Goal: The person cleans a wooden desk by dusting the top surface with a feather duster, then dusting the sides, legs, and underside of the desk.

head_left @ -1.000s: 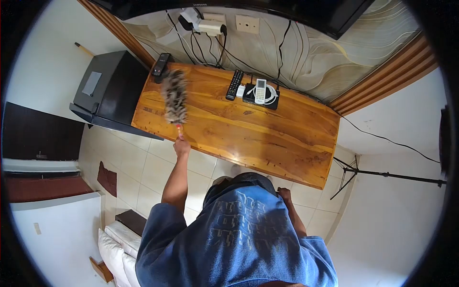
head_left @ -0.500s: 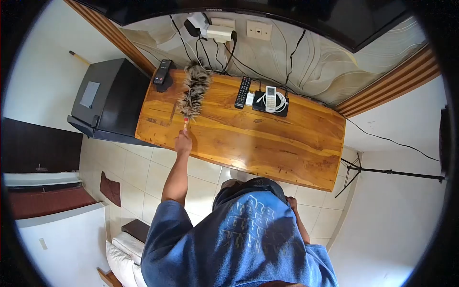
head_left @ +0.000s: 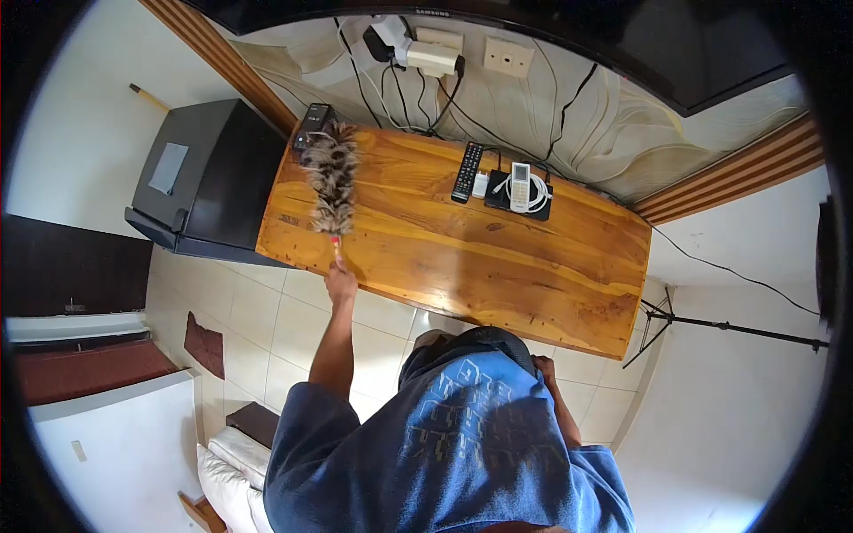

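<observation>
My left hand (head_left: pixel 341 282) is closed around the handle of a feather duster (head_left: pixel 333 182) at the left end of the wooden table. Brown and grey feathers lie along the tabletop, their far tip against a black box (head_left: pixel 314 123) in the back left corner, partly covering it. My right hand (head_left: pixel 544 366) hangs low by my right hip, beside my dark shorts and off the table. It is small and dark in view, so its fingers are hard to make out.
On the wooden table (head_left: pixel 426 258) lie a black remote (head_left: pixel 467 172), a white adapter (head_left: pixel 481 185), and a white remote (head_left: pixel 520 185) with a coiled cable on a black box. Cords hang behind. A black fridge (head_left: pixel 222 178) stands left, a tripod (head_left: pixel 711 323) right, a television (head_left: pixel 569 35) above.
The duster has swept left and a little nearer to me, from bare wood onto the black box in the corner. My right hand stays by my hip. The camera view has shifted slightly.
</observation>
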The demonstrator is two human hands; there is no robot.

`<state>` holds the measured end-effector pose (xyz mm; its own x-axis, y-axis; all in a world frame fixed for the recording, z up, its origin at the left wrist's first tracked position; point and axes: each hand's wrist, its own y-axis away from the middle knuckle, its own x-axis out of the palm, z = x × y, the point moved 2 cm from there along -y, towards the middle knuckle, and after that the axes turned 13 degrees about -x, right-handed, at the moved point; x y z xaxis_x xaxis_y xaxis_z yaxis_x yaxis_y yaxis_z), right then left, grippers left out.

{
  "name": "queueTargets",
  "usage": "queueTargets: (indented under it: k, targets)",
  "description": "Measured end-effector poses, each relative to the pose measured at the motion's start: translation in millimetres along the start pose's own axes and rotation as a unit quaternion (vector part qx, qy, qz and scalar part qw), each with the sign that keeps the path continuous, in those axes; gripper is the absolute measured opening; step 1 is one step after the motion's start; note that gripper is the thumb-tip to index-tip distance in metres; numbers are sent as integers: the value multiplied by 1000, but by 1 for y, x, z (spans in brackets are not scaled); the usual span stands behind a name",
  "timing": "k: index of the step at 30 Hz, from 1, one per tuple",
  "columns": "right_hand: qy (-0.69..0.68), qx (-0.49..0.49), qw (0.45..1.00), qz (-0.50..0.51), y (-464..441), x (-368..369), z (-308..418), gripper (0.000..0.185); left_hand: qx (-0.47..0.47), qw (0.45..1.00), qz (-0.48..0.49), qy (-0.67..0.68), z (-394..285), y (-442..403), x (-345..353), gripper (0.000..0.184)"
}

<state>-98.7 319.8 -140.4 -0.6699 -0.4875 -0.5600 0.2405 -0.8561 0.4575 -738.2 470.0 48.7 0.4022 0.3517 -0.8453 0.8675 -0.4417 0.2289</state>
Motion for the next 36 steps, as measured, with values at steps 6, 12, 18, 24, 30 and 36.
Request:
queueTargets:
  k: [6, 12, 18, 24, 30, 36]
  targets:
    - [142, -110, 983, 48, -10, 18, -21, 38, -87, 992, -79, 55, 64, 6, -3, 59]
    - [-19, 19, 999, 19, -4, 5, -5, 30, -55, 995, -63, 56, 39, -51, -15, 60]
    - [284, -223, 929, 77, -19, -10, 37, 14, -119, 989, -60, 62, 29, -101, -1, 63]
    - [274, -238, 930, 55, -21, -18, 58, 15, -231, 951, 28, 203, 23, -29, -34, 56]
    - [272, -192, 940, 69, -20, -1, 39, 16, 16, 1000, 6, 6, 101, 21, -21, 44]
    - [37, -15, 999, 37, -5, -7, 51, 19, -147, 976, -106, 121, 177, -32, 2, 36]
